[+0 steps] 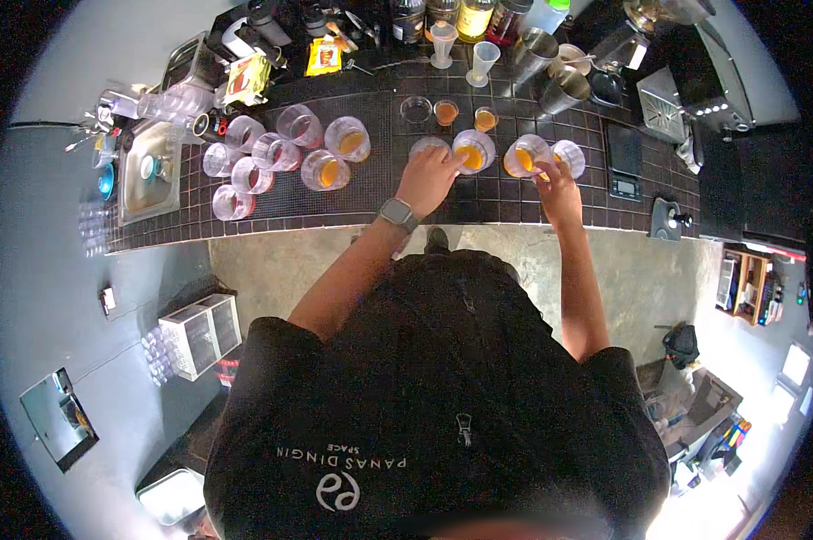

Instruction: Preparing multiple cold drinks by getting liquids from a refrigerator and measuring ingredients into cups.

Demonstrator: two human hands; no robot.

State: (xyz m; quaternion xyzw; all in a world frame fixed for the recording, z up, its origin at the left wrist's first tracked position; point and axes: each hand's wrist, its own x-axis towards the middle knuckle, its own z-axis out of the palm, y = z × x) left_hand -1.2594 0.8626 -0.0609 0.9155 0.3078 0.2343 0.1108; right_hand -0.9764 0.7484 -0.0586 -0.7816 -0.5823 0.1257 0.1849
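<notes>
My left hand [427, 182], a watch on its wrist, has its fingers curled over a clear plastic cup [425, 144], mostly hidden beneath it. Its thumb side meets a second plastic cup [477, 143] holding orange liquid. My right hand [559, 197] has its fingertips together at two more cups, a left one [525, 148] and a right one [574, 154], both with orange liquid. Those fingers cover part of the right cup. Behind stand two small glasses of brown liquid, one left [446, 112] and one right [485, 119], beside an empty small glass dish [416, 109].
Several plastic cups [271, 152] stand on a black mesh mat [359, 202] at left, some with orange or red contents. A steel sink [151, 202] lies beyond. Metal shakers [565, 88], measuring cups [482, 61] and bottles [475, 20] line the back. A scale [624, 162] sits right.
</notes>
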